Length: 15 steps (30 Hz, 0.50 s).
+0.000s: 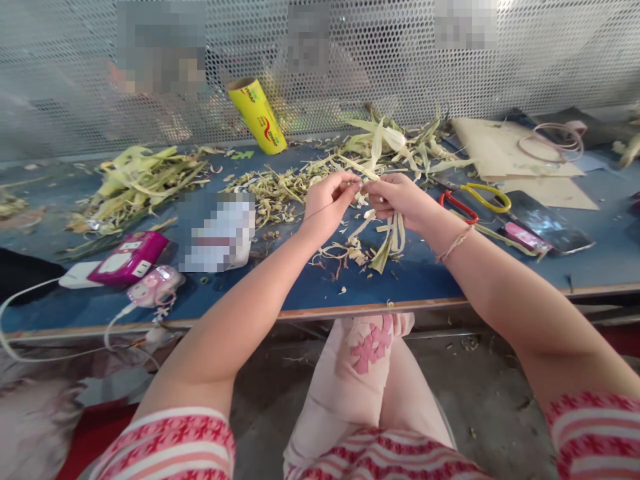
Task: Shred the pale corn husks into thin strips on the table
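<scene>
My right hand (pixel 400 200) is closed around a bunch of pale green husk strips (pixel 387 250). Their ends hang below the fingers, and paler leaf ends show above the hand. Thumb and fingers of my left hand (pixel 327 208) are pinched together, the tips meeting those of the right hand. What lies in that pinch is too small to make out. Trimmed scraps (pixel 355 250) lie on the blue table (pixel 420 277) beneath both hands. Behind them spreads a heap of husk leaves (pixel 390 140), with shredded bits (pixel 273 193) to the left.
Red- and yellow-handled scissors (pixel 485 198) and a dark phone (pixel 550 223) lie at right, near cardboard sheets (pixel 515 150). A yellow tube (pixel 257 117) leans by the mesh screen (pixel 380 60). More husks (pixel 145 177), a pink box (pixel 130 257) and cables are at left.
</scene>
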Motion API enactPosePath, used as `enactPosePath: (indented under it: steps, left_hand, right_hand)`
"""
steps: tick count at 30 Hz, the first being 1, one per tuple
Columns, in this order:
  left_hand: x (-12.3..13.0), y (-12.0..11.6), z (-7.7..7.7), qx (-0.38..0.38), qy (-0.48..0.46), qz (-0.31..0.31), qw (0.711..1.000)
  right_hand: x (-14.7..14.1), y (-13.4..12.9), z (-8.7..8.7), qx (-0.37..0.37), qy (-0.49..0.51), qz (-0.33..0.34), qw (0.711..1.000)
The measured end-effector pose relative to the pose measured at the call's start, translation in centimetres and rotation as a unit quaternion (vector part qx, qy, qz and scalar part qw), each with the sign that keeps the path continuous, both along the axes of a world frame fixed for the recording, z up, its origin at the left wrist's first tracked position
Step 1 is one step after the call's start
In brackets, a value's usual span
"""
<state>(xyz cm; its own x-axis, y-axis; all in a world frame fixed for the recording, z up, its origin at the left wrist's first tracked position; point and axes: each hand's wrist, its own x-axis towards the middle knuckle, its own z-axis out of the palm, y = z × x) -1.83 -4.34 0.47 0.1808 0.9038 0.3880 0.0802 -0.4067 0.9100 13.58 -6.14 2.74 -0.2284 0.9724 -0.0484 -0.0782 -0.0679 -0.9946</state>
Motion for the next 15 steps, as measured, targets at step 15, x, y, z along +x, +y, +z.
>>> enactPosePath:
  steps: [15]
  left_hand:
    - [-0.33,-0.08,-0.29,0.111,0.079,0.027,0.990]
  right_hand:
    - [0.49,-0.21,0.64,-0.100,0.112,0.075,0.986]
